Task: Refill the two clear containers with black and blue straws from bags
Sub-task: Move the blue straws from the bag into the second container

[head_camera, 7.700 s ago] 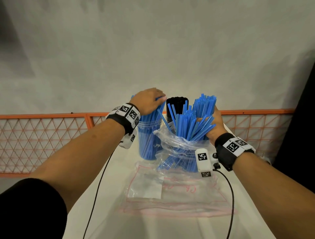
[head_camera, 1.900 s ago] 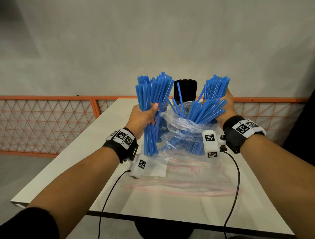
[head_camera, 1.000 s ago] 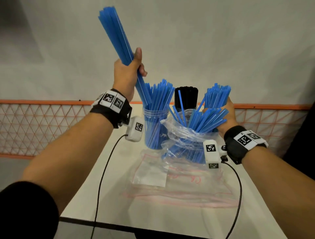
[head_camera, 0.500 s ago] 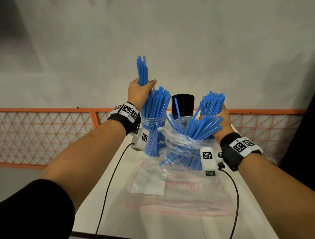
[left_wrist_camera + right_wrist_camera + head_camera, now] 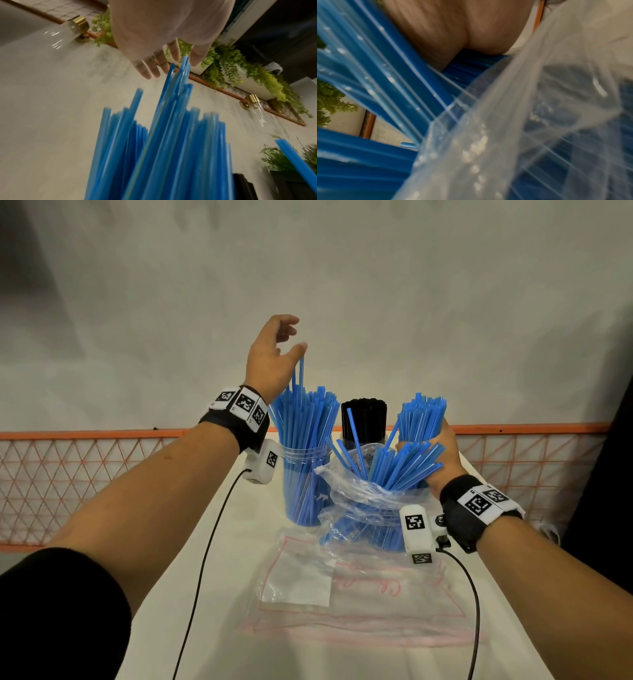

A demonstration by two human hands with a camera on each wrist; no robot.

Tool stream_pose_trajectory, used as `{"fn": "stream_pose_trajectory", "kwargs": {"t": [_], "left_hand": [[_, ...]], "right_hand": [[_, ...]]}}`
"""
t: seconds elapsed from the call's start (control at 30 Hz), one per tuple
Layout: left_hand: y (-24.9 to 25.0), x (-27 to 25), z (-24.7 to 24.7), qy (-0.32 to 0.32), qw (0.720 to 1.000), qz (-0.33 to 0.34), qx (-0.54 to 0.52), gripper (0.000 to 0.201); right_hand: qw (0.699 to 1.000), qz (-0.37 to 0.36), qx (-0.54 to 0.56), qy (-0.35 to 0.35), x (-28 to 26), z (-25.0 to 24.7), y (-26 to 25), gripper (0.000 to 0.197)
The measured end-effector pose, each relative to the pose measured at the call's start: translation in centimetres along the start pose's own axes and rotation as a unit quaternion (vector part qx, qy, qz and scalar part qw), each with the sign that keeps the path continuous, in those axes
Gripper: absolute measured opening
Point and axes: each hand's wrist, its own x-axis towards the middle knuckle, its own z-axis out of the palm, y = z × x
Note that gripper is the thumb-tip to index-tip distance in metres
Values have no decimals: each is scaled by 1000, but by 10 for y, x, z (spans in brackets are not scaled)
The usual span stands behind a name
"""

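Note:
A clear container (image 5: 306, 474) on the white table (image 5: 219, 628) is packed with upright blue straws (image 5: 301, 422). My left hand (image 5: 291, 337) hovers just above them, fingers relaxed and holding nothing; two taller straws (image 5: 299, 371) reach up to its thumb. In the left wrist view the straight fingers (image 5: 154, 67) sit right over the straw tips (image 5: 184, 63). My right hand (image 5: 442, 450) grips a bundle of blue straws (image 5: 423, 419) above the crumpled clear bag (image 5: 363, 505), which holds more blue straws. Behind stands a second container of black straws (image 5: 363, 419).
An empty zip bag (image 5: 342, 590) with a white label lies flat on the near part of the table. Cables run from both wrist cameras across the tabletop. An orange mesh fence (image 5: 68, 474) runs behind the table below a grey wall.
My left hand lowered its bundle of blue straws into the clear container, let go and opened above them. The right hand still grips its bundle by the bag.

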Motion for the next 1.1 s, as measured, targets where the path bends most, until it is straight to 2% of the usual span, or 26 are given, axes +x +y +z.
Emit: {"fn": "stream_pose_trajectory", "kwargs": {"t": [0.1, 0.17, 0.27, 0.33, 0.4, 0.43, 0.5, 0.53, 0.6, 0.67, 0.73, 0.87, 0.93, 1.0, 1.1], "left_hand": [[7, 8, -2, -57, 994, 66, 60, 35], [5, 11, -3, -135, 976, 86, 148, 32], [-9, -1, -1, -296, 905, 40, 301, 48], [-18, -16, 1, -360, 878, -7, 317, 57], [-19, -24, 1, -344, 888, 3, 306, 57], [-15, -25, -1, -306, 905, 27, 294, 55], [-4, -28, -4, -191, 954, 83, 217, 43], [1, -33, -6, -145, 973, 88, 156, 34], [10, -51, -10, -133, 989, 43, 43, 23], [13, -77, -13, -160, 987, -13, -20, 25], [11, -101, -16, -177, 983, -33, -41, 40], [-1, -139, -8, -267, 957, -105, -42, 90], [-5, -151, 4, -296, 945, -133, -44, 107], [-4, -153, 19, -303, 938, -157, -63, 107], [4, -142, 41, -306, 929, -184, -98, 88]], "right_hand": [[1000, 0, 20, -13, 0, 0, -1, 43], [999, 8, 38, -21, -1, -1, -1, 43], [998, 13, 46, -30, -1, -1, 0, 46], [999, 13, 40, -26, -1, -1, 0, 45], [999, 13, 32, -17, -1, -1, -1, 44], [999, 11, 27, -14, -1, -1, -1, 44], [999, 9, 33, -16, 0, -1, 0, 45], [999, 12, 45, -19, 0, -1, 0, 43], [999, 15, 45, -14, 1, -3, 0, 40], [1000, 15, 24, 4, 1, -3, 0, 42], [999, 17, 31, 11, 0, -3, 0, 50], [999, 13, 38, -7, -1, -2, -1, 40], [998, 16, 57, -10, 0, -1, -1, 39], [998, 19, 63, -20, 0, 0, -2, 43], [996, 39, 67, -44, -1, 1, -1, 51]]}}
